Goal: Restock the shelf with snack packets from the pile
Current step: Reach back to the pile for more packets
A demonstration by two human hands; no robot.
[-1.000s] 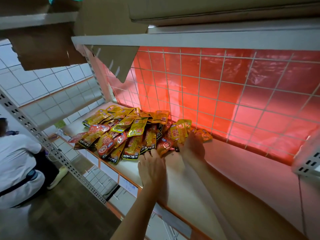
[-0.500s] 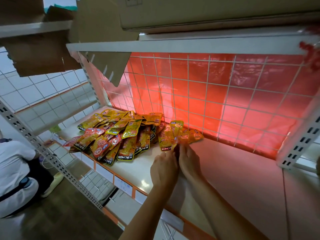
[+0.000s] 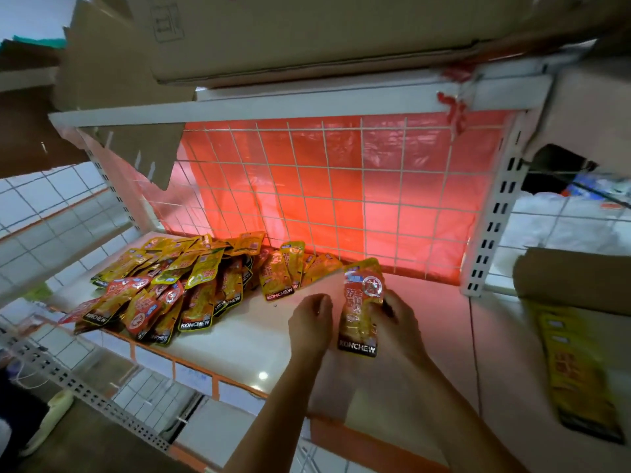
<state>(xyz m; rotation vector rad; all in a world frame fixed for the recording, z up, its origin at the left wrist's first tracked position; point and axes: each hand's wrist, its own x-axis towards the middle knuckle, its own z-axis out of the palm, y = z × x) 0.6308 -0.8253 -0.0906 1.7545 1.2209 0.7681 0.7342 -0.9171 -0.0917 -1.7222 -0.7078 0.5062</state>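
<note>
Packet (image 3: 361,310), one, gripped in my right hand (image 3: 399,324), left hand (image 3: 309,324) loosely curled, empty, beside it; pile (image 3: 164,295) left of both looks largely unshelved.

The front of the white shelf board (image 3: 239,346) is open along its orange-trimmed edge, so hands can enter there. A loose pile of yellow and red foil snack packets (image 3: 164,291) covers the left half up to the back; the right half lies bare up to the white perforated metal upright (image 3: 491,227). A white wire grid backed by red plastic sheet (image 3: 341,199) closes the rear. Overhead the white upper shelf rail (image 3: 290,105) limits height, and a brown cardboard flap (image 3: 150,155) hangs below it at the left
</note>
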